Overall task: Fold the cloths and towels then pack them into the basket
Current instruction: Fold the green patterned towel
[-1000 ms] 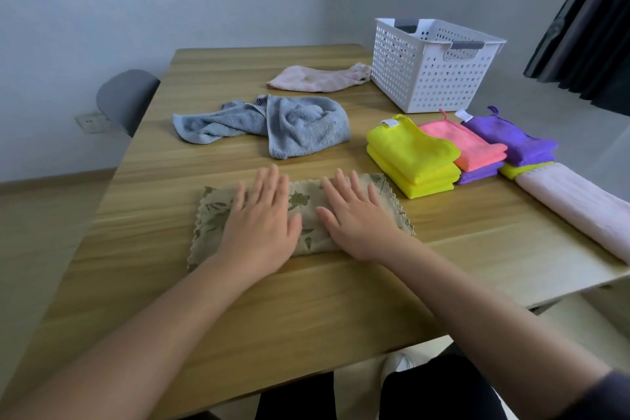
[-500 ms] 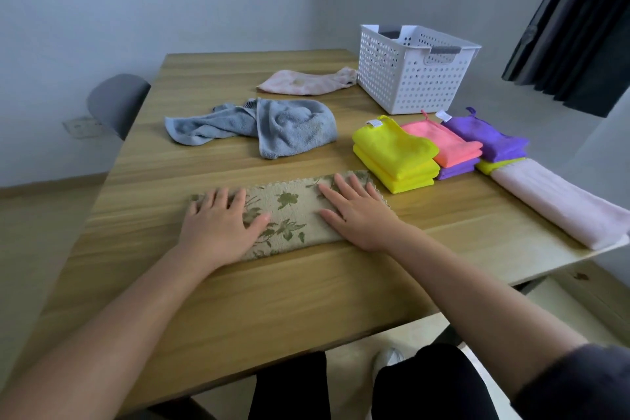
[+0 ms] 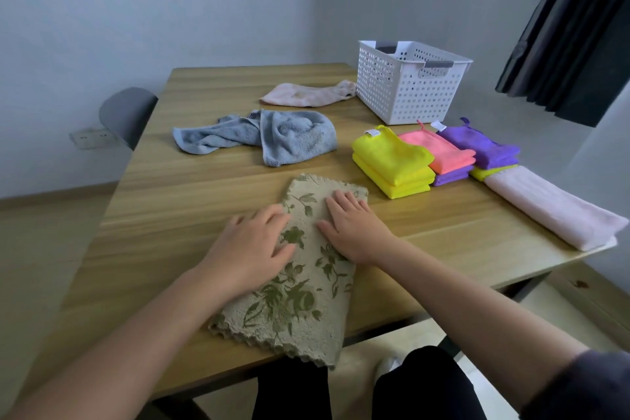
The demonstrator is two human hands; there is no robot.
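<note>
Evidently soft, light and limp, the flowered cloth (image 3: pixel 300 297) lies at lower centre, its near end overhanging the counter (image 3: pixel 153 232). The left hand (image 3: pixel 250 251) and right hand (image 3: pixel 354 228) press on it, fingers flat. It is probably best pinched at the corners.

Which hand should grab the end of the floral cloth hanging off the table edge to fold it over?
Probably the left hand: it rests nearer the overhanging end of the floral cloth, while the right hand presses the far half.
</note>
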